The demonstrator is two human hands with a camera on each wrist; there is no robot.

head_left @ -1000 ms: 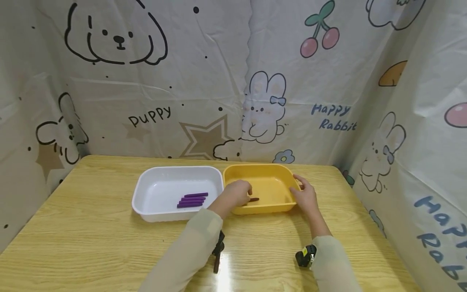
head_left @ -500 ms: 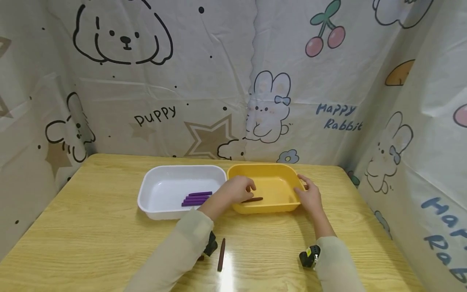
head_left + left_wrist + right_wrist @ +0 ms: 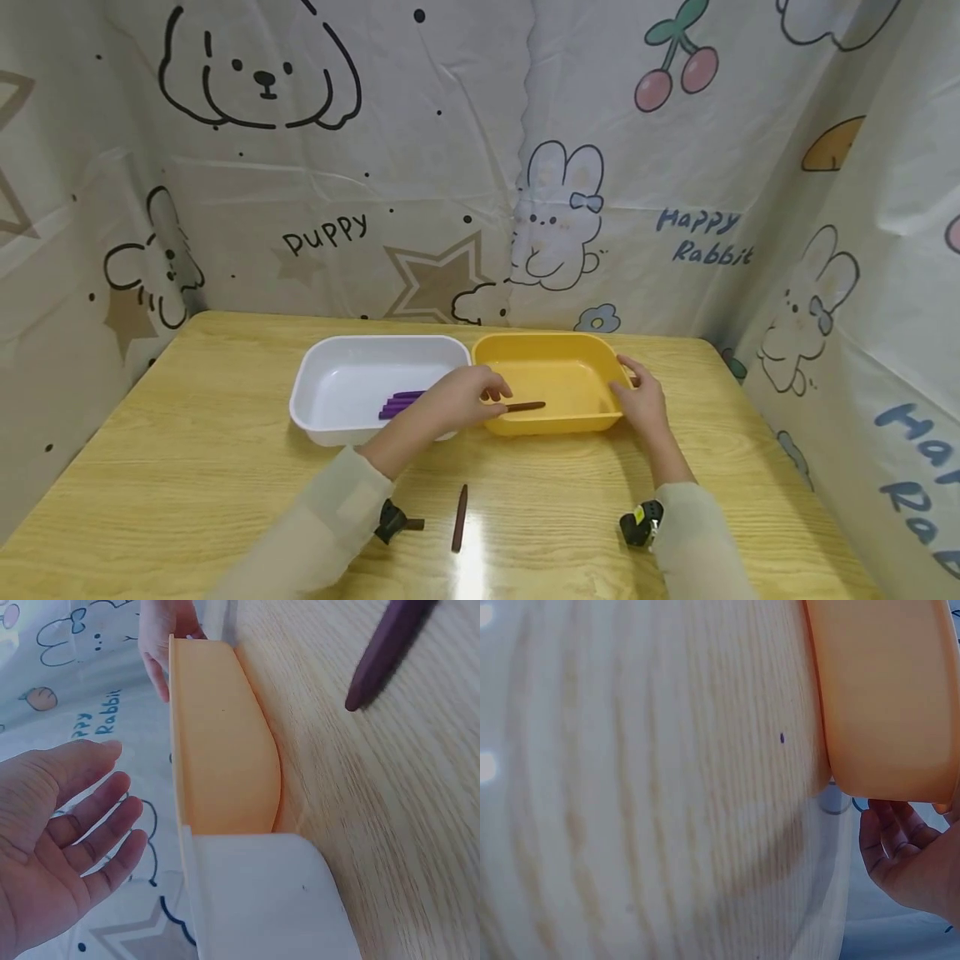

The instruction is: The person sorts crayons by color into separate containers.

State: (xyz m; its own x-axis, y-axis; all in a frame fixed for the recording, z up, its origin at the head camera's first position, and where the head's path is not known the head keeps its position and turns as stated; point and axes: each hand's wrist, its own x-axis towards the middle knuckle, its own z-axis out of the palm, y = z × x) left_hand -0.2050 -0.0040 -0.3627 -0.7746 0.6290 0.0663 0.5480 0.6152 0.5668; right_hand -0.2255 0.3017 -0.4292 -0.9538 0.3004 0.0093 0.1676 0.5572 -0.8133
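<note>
My left hand (image 3: pixel 459 400) hovers over the left part of the yellow tub (image 3: pixel 555 424), its fingers relaxed and apart. In the left wrist view nothing lies between those fingers. A brown crayon (image 3: pixel 531 407) lies in the tub just beside that hand's fingertips. My right hand (image 3: pixel 647 407) grips the tub's right end, thumb over the inner side and fingers outside; in the right wrist view its curled fingers (image 3: pixel 907 825) show against the wall. Several purple crayons (image 3: pixel 397 405) lie in the white tub (image 3: pixel 330 436), partly hidden by my left forearm.
The white tub stands against the yellow tub's left side. On the table in front lies a brown crayon (image 3: pixel 460 518), and another brown stick (image 3: pixel 415 524) pokes out from behind my left wrist camera. A printed curtain (image 3: pixel 435 167) closes off the back and sides.
My left hand has drawn back slightly left from the brown crayon in the yellow tub, its fingers loosening. The left forearm has swung left, uncovering the front brown crayon. My right hand keeps its grip.
</note>
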